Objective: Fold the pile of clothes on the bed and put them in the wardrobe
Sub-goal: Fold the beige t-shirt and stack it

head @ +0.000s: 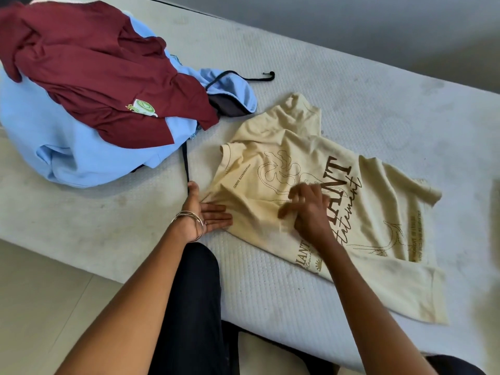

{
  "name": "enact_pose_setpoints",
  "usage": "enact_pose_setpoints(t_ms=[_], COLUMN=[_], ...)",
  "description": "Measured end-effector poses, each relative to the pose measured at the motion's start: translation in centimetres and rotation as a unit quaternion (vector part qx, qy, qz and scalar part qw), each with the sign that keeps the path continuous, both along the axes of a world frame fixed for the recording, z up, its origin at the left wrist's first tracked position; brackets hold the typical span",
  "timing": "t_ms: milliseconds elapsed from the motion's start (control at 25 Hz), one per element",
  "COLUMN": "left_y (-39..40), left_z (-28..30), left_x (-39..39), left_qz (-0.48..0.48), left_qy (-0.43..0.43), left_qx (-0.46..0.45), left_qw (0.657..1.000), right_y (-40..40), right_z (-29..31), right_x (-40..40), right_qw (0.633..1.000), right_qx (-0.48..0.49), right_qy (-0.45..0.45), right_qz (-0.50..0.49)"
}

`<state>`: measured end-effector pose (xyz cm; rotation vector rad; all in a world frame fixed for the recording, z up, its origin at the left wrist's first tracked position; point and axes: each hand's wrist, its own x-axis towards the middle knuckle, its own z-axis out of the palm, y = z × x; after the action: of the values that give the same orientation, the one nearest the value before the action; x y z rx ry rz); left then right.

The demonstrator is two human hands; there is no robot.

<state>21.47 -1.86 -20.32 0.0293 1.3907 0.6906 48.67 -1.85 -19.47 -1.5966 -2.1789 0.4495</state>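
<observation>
A cream T-shirt (359, 212) with brown lettering lies spread and wrinkled on the white mattress (351, 85). My left hand (201, 209) rests flat at the shirt's left edge, fingers straight and slipped under or against the cloth. My right hand (308, 209) lies on the middle of the shirt with fingers loosely curled; its motion blur hides whether it pinches the fabric. At the upper left sits the pile: a maroon shirt (89, 66) with a green badge on top of a light blue garment (65, 158).
A black drawstring (186, 163) trails from the pile down toward my left hand, and another cord end (267, 75) lies behind the pile. My dark trouser leg (194, 307) stands at the bed's near edge. Pale floor (54, 293) shows at lower left.
</observation>
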Motion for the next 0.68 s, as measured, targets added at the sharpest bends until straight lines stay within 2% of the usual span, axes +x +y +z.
enact_pose_setpoints(t_ms=[80,120,200,280,360,400,480,640,680], left_y=[-0.2,-0.2,-0.2,-0.4,-0.6,-0.7,-0.8,-0.6,-0.6], left_z=[-0.1,0.3,0.8,1.0,0.8,0.8,0.6,0.5,0.4], left_x=[-0.1,0.2,0.7,1.3,1.6,1.7,1.7,2.0,2.1], left_qz=[0.051,0.059,0.039,0.001,0.005,0.018,0.050,0.120,0.122], left_qy=[-0.015,-0.010,0.011,0.039,0.061,0.066,0.069,0.055,0.066], left_qx=[-0.006,-0.011,-0.019,-0.027,-0.030,-0.031,-0.028,0.002,0.000], left_qw=[0.999,0.998,0.999,0.999,0.998,0.997,0.996,0.991,0.990], right_y=[-4.9,-6.3,-6.6,-6.3,-5.5,-4.9,-3.6,-1.1,-0.9], right_z=[-1.6,-2.3,-2.8,-2.0,-1.5,-1.6,-1.7,-1.5,-1.7], right_x=[1.8,2.2,1.7,0.4,-1.2,-1.6,-1.7,-0.3,0.0], right_qw=[0.997,0.991,0.966,0.934,0.879,0.855,0.838,0.772,0.774], right_qx=[-0.019,-0.048,-0.090,-0.108,-0.172,-0.210,-0.246,-0.215,-0.216], right_qy=[-0.063,-0.052,0.028,0.119,0.201,0.212,0.201,0.325,0.316], right_qz=[-0.051,-0.115,-0.242,-0.320,-0.398,-0.423,-0.444,-0.503,-0.504])
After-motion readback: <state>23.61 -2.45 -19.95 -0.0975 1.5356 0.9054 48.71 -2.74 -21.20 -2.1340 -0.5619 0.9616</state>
